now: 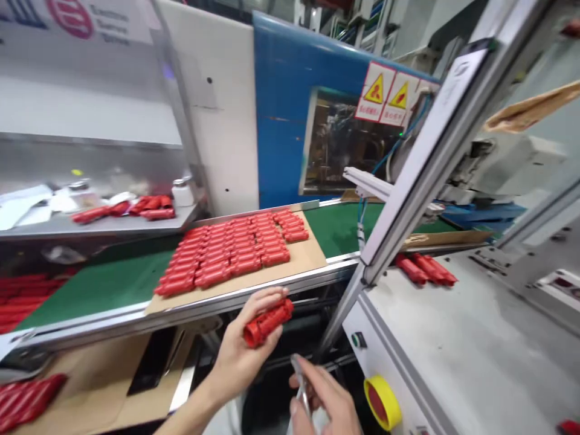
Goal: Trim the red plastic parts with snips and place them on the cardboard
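My left hand (240,347) is wrapped round a red plastic tube-shaped part (268,323), its hollow end turned towards me. Lower down, my right hand (328,396) grips a thin silvery tool (301,380) between thumb and fingers. The tool points up and stands apart from the red part; blur hides its exact kind. Beyond my hands, rows of similar red parts (244,244) lie on a cardboard sheet (306,258) on the green conveyor belt (131,272).
Three or so red parts (426,269) rest on the white machine top (457,326) at right, beside a metal post (421,151). A yellow-ringed button (383,402) sticks out below. Left, a shelf (136,226) bears papers, bottles and red pieces. A blue machine (283,121) stands behind.
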A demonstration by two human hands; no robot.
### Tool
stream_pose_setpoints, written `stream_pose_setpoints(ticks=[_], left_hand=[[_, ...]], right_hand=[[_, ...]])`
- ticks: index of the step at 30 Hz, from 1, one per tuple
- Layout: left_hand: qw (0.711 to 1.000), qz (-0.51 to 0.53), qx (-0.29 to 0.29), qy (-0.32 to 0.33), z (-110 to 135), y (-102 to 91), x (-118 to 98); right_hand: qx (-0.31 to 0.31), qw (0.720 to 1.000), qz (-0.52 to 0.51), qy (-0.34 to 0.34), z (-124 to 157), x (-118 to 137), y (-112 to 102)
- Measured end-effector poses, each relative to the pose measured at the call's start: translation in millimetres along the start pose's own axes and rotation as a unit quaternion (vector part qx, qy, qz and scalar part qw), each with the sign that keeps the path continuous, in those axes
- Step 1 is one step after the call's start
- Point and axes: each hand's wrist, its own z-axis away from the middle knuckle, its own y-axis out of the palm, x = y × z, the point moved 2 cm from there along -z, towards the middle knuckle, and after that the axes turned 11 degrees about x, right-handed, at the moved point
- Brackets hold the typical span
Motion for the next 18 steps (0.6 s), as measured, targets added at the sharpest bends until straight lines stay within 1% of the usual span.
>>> stream_pose_setpoints(ticks=[3, 6, 8, 10, 14, 18], left_hand=[[0.999, 0.026, 0.020, 0.005, 33, -7.4, -11], [0.999, 0.037, 0.026, 0.012, 53, -15.9, -16], [0.999, 0.031, 0.024, 0.020, 62, -18.4, -19], [0.999, 0.020, 0.017, 0.045, 69, -18.6, -21], [0.996, -0.001, 0.007, 0.092, 82, -15.0, -22], [0.995, -0.003, -0.011, 0.103, 90, -11.0, -18]], right_hand=[[-0.003, 0.998, 0.017, -0.052, -1, 15, -4], [0.001, 0.994, 0.072, -0.076, 1, 32, -3], [-0.007, 0.990, 0.112, -0.086, 1, 42, -1], [-0.019, 0.984, 0.150, -0.095, 0, 50, 1], [-0.012, 0.967, 0.224, -0.120, -5, 67, 0], [-0.039, 0.955, 0.267, -0.126, -8, 79, -4]])
